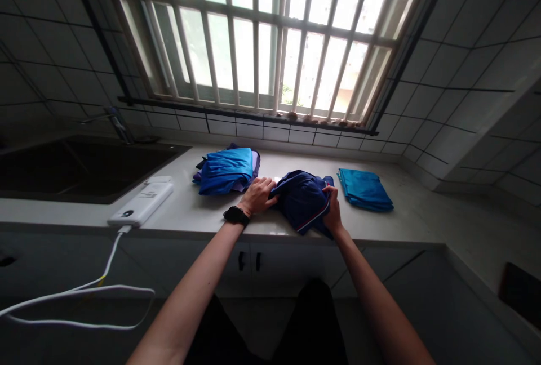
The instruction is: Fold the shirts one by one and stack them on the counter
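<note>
- my left hand [257,196]: palm down, fingers angled right, slightly curved
- my right hand [332,211]: turned on edge, thumb up, fingers curled out of sight
- my bare forearms [192,292]: both reaching forward, angled inward, hands near each other

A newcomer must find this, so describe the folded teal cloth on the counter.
Under the white barred window, a white countertop runs along the tiled wall. Toward its right, past the navy garment under the person's right hand, lies a flat folded teal cloth. It is the neatest, flattest pile there, untouched, and brighter than the bulky blue heap farther left.
</note>
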Motion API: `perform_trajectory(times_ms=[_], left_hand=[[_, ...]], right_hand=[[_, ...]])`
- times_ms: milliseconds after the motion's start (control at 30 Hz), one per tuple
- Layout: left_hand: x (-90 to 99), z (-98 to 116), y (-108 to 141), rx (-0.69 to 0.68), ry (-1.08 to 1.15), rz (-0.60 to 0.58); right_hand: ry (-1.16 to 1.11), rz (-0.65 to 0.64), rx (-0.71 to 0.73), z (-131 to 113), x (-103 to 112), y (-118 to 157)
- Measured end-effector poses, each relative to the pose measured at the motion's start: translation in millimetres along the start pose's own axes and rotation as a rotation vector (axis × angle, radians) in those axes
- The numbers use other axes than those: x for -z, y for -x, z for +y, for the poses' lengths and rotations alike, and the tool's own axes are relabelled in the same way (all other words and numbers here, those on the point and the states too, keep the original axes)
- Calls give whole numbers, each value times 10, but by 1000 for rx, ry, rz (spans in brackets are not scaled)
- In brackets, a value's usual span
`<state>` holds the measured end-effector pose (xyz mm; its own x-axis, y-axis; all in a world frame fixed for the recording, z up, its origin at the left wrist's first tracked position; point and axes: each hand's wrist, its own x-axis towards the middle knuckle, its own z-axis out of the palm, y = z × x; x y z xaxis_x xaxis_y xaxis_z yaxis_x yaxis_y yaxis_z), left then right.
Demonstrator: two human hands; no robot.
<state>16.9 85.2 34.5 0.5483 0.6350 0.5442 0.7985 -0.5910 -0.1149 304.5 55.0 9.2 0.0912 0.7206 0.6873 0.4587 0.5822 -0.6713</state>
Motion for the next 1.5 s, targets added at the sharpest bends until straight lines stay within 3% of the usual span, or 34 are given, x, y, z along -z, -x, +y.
perform_trajectory(times_ms=[233, 400, 567, 1067, 1267, 1500], left_hand=[[3, -13, 3, 3, -30, -38], [-7, -17, -1, 19, -31, -20], [4, -20, -4, 30, -16, -7], [19, -11, -5, 38, -15, 6], [2, -24, -8, 46, -9, 0], [-6, -7, 2, 39, 19, 18]], right_hand=[[-13, -29, -57, 12, 3, 2], [69, 91, -42, -3, -1, -20], [155, 184, -114, 30, -14, -54], [92, 128, -128, 55, -17, -52], [116, 31, -113, 19, 7, -27], [89, 46, -129, 27, -18, -36]])
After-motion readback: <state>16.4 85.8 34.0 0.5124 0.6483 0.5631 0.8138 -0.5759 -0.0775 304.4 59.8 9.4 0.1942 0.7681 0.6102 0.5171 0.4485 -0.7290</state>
